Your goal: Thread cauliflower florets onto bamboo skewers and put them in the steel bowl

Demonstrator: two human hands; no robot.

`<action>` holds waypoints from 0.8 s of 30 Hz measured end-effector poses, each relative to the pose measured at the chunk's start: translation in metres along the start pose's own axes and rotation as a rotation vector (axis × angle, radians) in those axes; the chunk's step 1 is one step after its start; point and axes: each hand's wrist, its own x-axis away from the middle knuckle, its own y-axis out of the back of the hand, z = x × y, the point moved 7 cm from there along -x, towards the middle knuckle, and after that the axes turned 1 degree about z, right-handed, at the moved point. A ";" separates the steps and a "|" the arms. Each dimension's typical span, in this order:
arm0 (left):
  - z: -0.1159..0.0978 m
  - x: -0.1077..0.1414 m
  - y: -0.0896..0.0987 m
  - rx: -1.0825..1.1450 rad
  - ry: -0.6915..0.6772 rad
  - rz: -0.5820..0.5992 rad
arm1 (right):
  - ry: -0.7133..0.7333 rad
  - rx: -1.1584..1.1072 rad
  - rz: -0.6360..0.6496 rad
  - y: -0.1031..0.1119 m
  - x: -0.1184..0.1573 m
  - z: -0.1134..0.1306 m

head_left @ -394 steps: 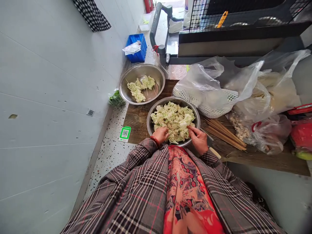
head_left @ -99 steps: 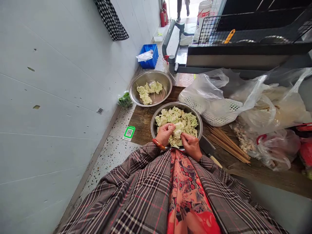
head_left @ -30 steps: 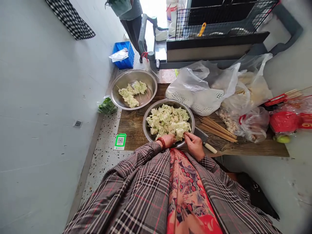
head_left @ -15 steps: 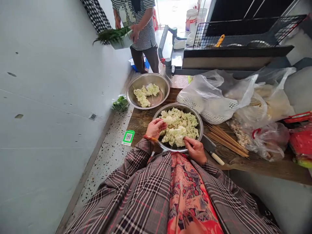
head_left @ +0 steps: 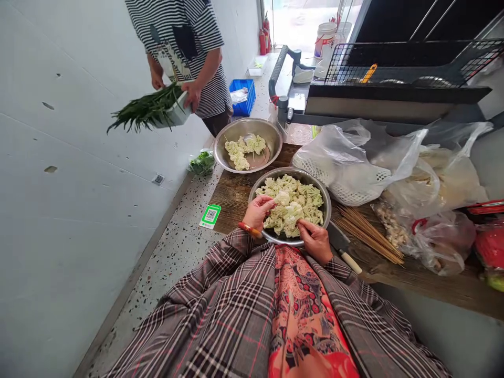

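Observation:
Over a steel bowl (head_left: pixel 327 212) heaped with cauliflower florets (head_left: pixel 311 195), my left hand (head_left: pixel 258 214) is closed, its thumb and fingers pinching a cauliflower floret (head_left: pixel 282 198). My right hand (head_left: pixel 315 240) also pinches cauliflower (head_left: pixel 293 213) at its lower right end, close to the floret in my left hand. Whether a stick runs through that piece is hidden by my fingers. Behind stands a wider steel bowl (head_left: pixel 220 149) with cauliflower on skewers (head_left: pixel 238 155) lying in it. Bare wooden skewers (head_left: pixel 368 233) lie to the right.
A knife (head_left: pixel 350 261) lies by the bowl's right side. Plastic bags (head_left: pixel 346 163) crowd the wooden table (head_left: pixel 226 194). A payment card (head_left: pixel 210 216) lies at its left edge. Beyond, a person (head_left: pixel 181 52) holds a tub of green leaves (head_left: pixel 151 107). A blue crate (head_left: pixel 242 97) stands behind.
The floret in my left hand has come closer to the cauliflower in my right. The other person has stepped nearer and to the left with the tub. My view has shifted slightly.

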 end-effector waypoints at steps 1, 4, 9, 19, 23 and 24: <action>-0.001 0.000 0.000 0.000 -0.006 -0.010 | 0.005 0.001 -0.001 0.001 0.000 0.001; -0.002 -0.001 0.001 0.062 0.001 -0.052 | 0.038 0.002 0.007 0.003 -0.001 0.003; -0.004 -0.004 -0.004 0.123 -0.002 -0.059 | 0.031 0.004 0.021 0.005 -0.002 0.001; -0.005 -0.009 -0.008 0.071 -0.056 -0.077 | 0.024 0.008 0.004 0.009 -0.006 -0.005; -0.006 -0.011 -0.009 0.067 -0.080 -0.076 | 0.016 0.017 0.016 0.009 -0.007 -0.005; -0.006 -0.011 -0.009 0.062 -0.088 -0.075 | 0.012 0.020 0.014 0.009 -0.007 -0.005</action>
